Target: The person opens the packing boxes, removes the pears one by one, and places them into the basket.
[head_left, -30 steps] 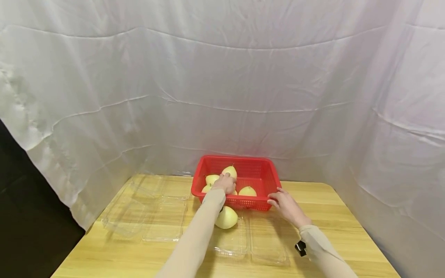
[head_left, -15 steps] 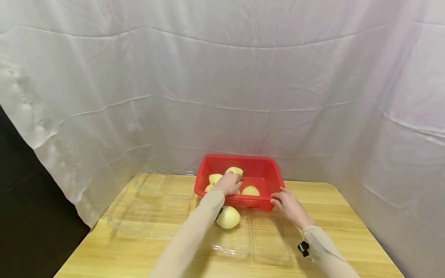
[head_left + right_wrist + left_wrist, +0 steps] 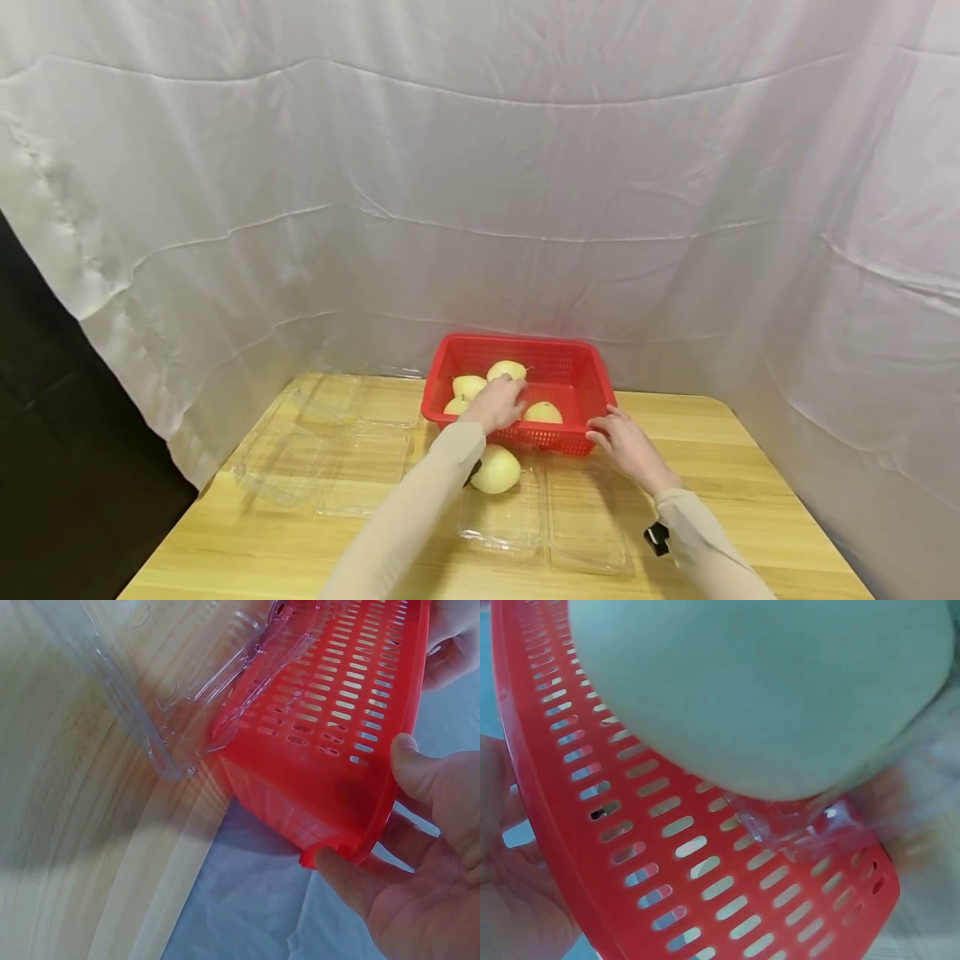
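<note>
My left hand [image 3: 495, 406] reaches over the front rim into a red plastic basket [image 3: 577, 404], its fingertips at a pale yellow pear [image 3: 507, 370] lying on its side with the stem to the right. The left wrist view shows its palm behind the basket's slotted wall, fingers partly hidden. Other pears [image 3: 468, 386] lie left of the hand, and one [image 3: 543, 412] lies to its right. My right hand [image 3: 630, 450] grips the basket's front right corner, thumb [image 3: 412, 769] on the rim and fingers against the end wall. Beneath my left wrist, another pear [image 3: 497, 470] sits in a clear plastic container [image 3: 501, 527].
A second clear tray [image 3: 588, 533] adjoins the container with the pear. More open clear containers [image 3: 367, 467] stand on the left of the wooden table [image 3: 225, 550]. A pale curtain [image 3: 525, 183] hangs behind and along the sides.
The pear at my left fingertips has tipped from stem-up onto its side. My left hand has drawn back slightly toward the front rim. The right hand keeps its grip on the corner.
</note>
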`<act>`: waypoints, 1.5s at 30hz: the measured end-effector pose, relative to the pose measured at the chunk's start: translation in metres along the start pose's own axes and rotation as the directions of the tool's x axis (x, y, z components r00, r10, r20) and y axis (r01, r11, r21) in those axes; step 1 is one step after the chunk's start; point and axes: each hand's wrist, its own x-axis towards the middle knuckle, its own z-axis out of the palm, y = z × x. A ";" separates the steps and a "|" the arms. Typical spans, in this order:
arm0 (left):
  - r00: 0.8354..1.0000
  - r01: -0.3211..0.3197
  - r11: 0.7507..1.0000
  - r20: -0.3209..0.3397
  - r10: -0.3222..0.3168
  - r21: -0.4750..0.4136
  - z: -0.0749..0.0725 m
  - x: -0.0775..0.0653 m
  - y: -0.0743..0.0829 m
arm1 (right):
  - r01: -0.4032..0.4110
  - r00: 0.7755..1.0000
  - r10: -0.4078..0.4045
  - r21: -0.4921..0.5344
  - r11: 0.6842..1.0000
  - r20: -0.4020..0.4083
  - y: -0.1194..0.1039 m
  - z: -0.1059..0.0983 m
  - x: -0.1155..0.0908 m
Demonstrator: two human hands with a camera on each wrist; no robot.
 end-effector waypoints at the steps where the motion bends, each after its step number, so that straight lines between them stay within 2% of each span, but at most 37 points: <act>1: 1.000 -0.006 1.000 -0.008 0.006 0.007 0.000 -0.002 0.000 | 0.000 1.000 0.000 -0.001 1.000 0.000 0.000 0.000 0.000; 6: 0.998 -0.044 0.999 -0.049 0.045 0.030 0.001 -0.008 -0.002 | -0.001 1.000 0.001 -0.001 1.000 -0.003 -0.002 0.001 0.001; 11: 0.995 -0.041 0.999 -0.087 0.043 0.023 0.001 -0.014 -0.004 | 0.003 1.000 -0.003 0.002 1.000 -0.003 0.000 0.002 0.000; 14: 0.992 -0.062 0.996 -0.107 0.069 0.060 0.002 -0.017 -0.004 | -0.006 1.000 0.006 -0.002 1.000 0.007 0.002 0.001 0.000; 18: 0.977 -0.098 0.983 -0.172 0.125 0.158 0.001 -0.017 -0.005 | -0.002 1.000 0.002 -0.005 1.000 -0.006 0.002 0.000 0.001; 21: 0.969 -0.094 0.977 -0.208 0.134 0.192 0.000 -0.018 -0.006 | 0.006 1.000 -0.006 -0.011 1.000 -0.015 0.002 0.000 0.002; 26: 0.960 -0.100 0.983 -0.244 0.136 0.154 -0.002 -0.029 -0.010 | -0.010 1.000 0.010 -0.009 1.000 -0.001 0.001 0.001 0.000; 33: 0.918 -0.091 0.991 -0.377 0.122 0.099 -0.004 -0.048 -0.018 | -0.006 1.000 0.006 -0.015 1.000 -0.019 -0.002 0.002 -0.004; 38: 0.896 -0.009 0.997 -0.441 0.042 0.076 -0.005 -0.061 -0.028 | -0.006 1.000 0.005 -0.024 1.000 -0.024 -0.003 0.005 -0.003; 45: 0.869 0.169 0.985 -0.465 -0.168 -0.039 -0.009 -0.075 -0.043 | 0.002 0.999 -0.002 -0.012 1.000 -0.035 -0.006 0.010 0.000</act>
